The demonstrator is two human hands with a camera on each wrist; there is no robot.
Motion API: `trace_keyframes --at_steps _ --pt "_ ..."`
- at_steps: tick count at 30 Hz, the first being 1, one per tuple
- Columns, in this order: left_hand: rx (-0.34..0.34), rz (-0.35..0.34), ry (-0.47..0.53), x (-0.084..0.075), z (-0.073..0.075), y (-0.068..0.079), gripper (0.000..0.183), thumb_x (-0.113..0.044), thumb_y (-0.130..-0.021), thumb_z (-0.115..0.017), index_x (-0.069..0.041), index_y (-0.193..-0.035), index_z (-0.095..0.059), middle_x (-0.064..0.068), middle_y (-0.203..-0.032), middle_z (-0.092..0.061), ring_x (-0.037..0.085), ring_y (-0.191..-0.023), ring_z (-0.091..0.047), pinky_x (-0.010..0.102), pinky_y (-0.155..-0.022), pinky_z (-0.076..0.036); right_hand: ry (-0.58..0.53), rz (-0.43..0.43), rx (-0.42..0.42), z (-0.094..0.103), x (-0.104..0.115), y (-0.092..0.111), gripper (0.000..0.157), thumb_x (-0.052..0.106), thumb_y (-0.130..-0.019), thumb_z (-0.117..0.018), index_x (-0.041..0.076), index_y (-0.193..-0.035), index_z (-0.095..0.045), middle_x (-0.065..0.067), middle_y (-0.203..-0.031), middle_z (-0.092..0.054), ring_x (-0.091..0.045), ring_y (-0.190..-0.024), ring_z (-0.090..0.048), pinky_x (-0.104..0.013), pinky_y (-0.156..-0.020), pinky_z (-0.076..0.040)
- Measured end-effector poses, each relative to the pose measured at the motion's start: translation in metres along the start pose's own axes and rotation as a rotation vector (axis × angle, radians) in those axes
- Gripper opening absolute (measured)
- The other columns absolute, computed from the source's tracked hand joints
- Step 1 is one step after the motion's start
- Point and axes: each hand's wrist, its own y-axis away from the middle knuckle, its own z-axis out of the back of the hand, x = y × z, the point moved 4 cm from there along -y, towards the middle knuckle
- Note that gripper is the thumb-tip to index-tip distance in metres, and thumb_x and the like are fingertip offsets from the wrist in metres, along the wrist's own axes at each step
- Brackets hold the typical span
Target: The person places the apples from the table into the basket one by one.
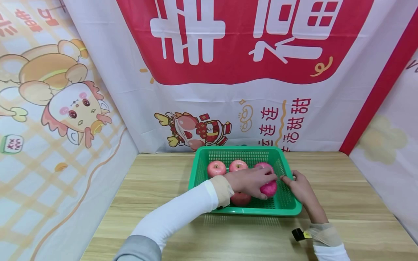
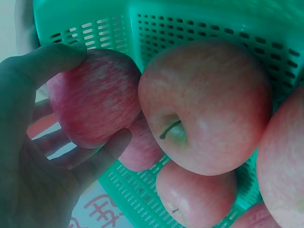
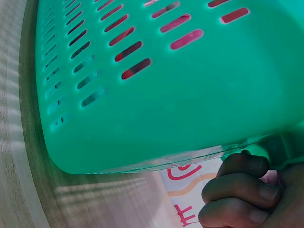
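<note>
My left hand (image 1: 252, 181) reaches into a green plastic basket (image 1: 246, 211) and grips a deep pink-red apple (image 1: 269, 189) at its right side. In the left wrist view the thumb and fingers wrap round this apple (image 2: 97, 97), beside a larger-looking apple (image 2: 206, 107) with its stem showing. More apples lie in the basket, among them one at the back left (image 1: 216, 169) and one at the back middle (image 1: 238, 165). On the basket's right rim, my right hand (image 1: 300, 187) holds on with curled fingers (image 3: 240, 190). The left forearm hides part of the basket.
The basket stands on a wood-grain table (image 1: 156, 203), close to a printed cloth backdrop (image 1: 209, 98). Another printed cloth (image 1: 65, 119) hangs along the left, and a pale one (image 1: 388, 145) along the right. A small black device (image 1: 298, 234) sits by the right wrist.
</note>
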Motion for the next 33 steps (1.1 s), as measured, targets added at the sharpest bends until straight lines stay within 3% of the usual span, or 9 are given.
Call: trace_keyframes --at_steps 6,13,21,33 --pt "0.014 0.002 0.018 0.003 -0.002 -0.002 0.072 -0.04 -0.098 -0.076 -0.021 -0.159 -0.044 0.002 -0.16 -0.043 0.017 -0.146 -0.044 0.032 -0.117 -0.046 0.001 0.002 -0.004 0.001 0.001 0.001 0.042 0.035 -0.109 -0.056 -0.005 -0.121 -0.056 -0.024 -0.113 -0.066 -0.022 -0.09 -0.066 -0.032 -0.07 -0.056" --pt "0.013 -0.059 -0.028 0.004 -0.006 -0.005 0.072 -0.04 -0.097 -0.077 -0.018 -0.158 -0.046 0.004 -0.16 -0.043 0.019 -0.143 -0.047 0.028 -0.117 -0.045 -0.006 -0.001 0.001 0.0 0.001 0.002 0.043 0.034 -0.11 -0.056 -0.007 -0.124 -0.056 -0.025 -0.115 -0.066 -0.022 -0.089 -0.066 -0.032 -0.07 -0.057" --pt "0.006 -0.096 -0.013 0.006 -0.009 -0.009 0.072 -0.038 -0.096 -0.078 -0.017 -0.157 -0.048 0.003 -0.158 -0.045 0.018 -0.143 -0.046 0.027 -0.119 -0.042 -0.012 -0.006 0.007 0.001 0.001 0.002 0.044 0.035 -0.11 -0.055 -0.006 -0.125 -0.055 -0.026 -0.116 -0.066 -0.021 -0.089 -0.067 -0.033 -0.07 -0.058" --pt "0.048 -0.123 -0.111 0.002 -0.011 -0.014 0.074 -0.044 -0.092 -0.081 -0.025 -0.157 -0.05 -0.003 -0.161 -0.048 0.014 -0.149 -0.043 0.027 -0.122 -0.039 -0.012 0.0 0.002 0.001 0.0 0.001 0.046 0.035 -0.11 -0.055 -0.007 -0.128 -0.054 -0.026 -0.116 -0.066 -0.021 -0.089 -0.068 -0.032 -0.07 -0.058"
